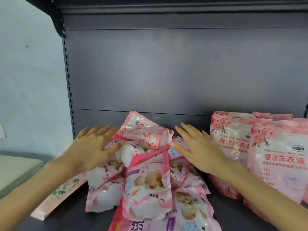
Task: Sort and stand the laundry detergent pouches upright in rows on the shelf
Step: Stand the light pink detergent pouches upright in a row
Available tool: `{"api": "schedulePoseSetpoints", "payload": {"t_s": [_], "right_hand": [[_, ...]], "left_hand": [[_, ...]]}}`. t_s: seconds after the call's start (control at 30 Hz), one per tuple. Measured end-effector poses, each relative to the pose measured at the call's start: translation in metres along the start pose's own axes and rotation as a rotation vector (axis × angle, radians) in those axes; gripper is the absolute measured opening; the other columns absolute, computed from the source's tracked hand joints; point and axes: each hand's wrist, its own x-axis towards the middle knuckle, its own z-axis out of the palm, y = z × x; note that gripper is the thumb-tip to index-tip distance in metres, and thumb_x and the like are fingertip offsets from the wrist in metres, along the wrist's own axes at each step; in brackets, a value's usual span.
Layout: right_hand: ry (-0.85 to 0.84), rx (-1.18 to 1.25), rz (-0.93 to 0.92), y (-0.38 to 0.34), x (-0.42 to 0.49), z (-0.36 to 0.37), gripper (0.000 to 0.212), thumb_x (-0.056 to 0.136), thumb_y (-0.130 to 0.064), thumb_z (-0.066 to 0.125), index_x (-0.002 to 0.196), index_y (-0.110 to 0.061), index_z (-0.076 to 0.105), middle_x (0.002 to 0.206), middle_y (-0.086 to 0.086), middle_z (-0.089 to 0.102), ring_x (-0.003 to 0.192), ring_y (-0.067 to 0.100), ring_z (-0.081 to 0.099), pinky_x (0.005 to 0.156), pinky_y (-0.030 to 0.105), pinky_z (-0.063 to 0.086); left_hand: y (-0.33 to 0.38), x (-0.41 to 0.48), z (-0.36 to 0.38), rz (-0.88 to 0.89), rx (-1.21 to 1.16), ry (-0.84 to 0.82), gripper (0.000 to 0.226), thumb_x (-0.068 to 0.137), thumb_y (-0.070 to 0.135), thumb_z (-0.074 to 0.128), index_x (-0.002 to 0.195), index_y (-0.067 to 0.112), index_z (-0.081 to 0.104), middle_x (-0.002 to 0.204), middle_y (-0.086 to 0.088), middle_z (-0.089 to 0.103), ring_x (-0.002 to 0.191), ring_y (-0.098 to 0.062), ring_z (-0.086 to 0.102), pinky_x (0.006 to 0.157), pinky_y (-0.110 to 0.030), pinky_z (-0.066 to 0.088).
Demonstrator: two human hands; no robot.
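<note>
Reaching over a loose heap of pink-and-white plastic detergent pouches [146, 189] on the dark grey metal shelf [228, 212], the left hand [90, 147] lies with straight, spread fingers on the heap's left side, gripping nothing. The right hand [198, 147] is likewise flat with fingers extended at the heap's right side, holding nothing; contact with the pouches beneath cannot be confirmed. Pink floral upright pouches [276, 157] stand in rows at the shelf's right, just beside the right hand, and one pale floral flat pouch [61, 194] lies at the left edge.
</note>
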Motion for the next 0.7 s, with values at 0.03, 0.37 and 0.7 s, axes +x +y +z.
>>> {"api": "schedulePoseSetpoints", "payload": {"t_s": [0.03,0.37,0.7], "right_hand": [[-0.009,0.009,-0.005,-0.001,0.007,0.001,0.07,0.09,-0.064,0.014,0.15,-0.028,0.005,0.158,-0.008,0.0,0.145,0.01,-0.001,0.118,0.039,0.009],[0.02,0.033,0.003,-0.032,0.067,0.009,0.075,0.086,-0.07,0.02,0.148,-0.027,0.019,0.157,-0.007,0.014,0.143,0.012,0.015,0.116,0.036,0.017],[-0.075,0.054,-0.03,-0.078,0.111,0.023,0.053,0.088,-0.064,0.035,0.132,-0.037,0.045,0.137,-0.019,0.046,0.124,0.006,0.045,0.096,0.027,0.036]], "left_hand": [[-0.004,0.005,0.001,-0.007,-0.006,0.003,0.104,0.06,0.08,-0.014,0.145,0.033,0.024,0.153,0.01,0.024,0.14,-0.013,0.024,0.116,-0.038,0.015],[-0.049,0.057,0.022,0.13,0.004,-0.028,0.097,0.063,0.074,-0.009,0.144,0.032,0.026,0.15,0.013,0.029,0.139,-0.011,0.025,0.112,-0.032,0.017],[-0.088,0.125,0.064,0.514,0.02,-0.153,0.054,0.088,0.053,0.049,0.134,0.027,0.047,0.138,0.011,0.048,0.133,-0.012,0.034,0.108,-0.031,0.022]]}}
